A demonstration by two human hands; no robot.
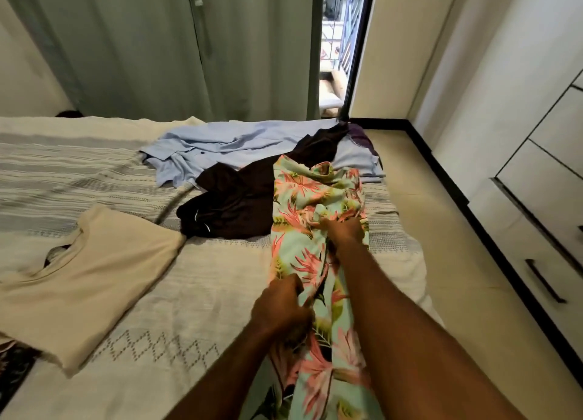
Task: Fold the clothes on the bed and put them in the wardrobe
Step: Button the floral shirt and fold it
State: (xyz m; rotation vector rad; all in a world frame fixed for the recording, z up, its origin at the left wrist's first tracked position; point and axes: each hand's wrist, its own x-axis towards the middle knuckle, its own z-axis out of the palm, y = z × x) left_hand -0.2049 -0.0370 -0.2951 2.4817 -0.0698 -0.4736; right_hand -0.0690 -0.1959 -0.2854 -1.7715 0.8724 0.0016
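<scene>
A mint-green garment with pink floral print [298, 199] lies stretched along the right side of the bed [79, 167], running toward me. My right hand [344, 229] grips a bunch of it further up. My left hand [279, 309] grips its edge nearer to me. A dark maroon garment [239, 199] lies crumpled beside it on the left, over a light blue shirt [227, 142]. A beige T-shirt [88, 277] lies flat at the near left of the bed.
A white wardrobe [542, 173] with drawers and dark handles stands along the right wall, across a strip of beige floor [441, 230]. Green curtains [176, 47] hang behind the bed beside an open balcony door [340, 41]. A purple item [362, 135] lies at the bed's far corner.
</scene>
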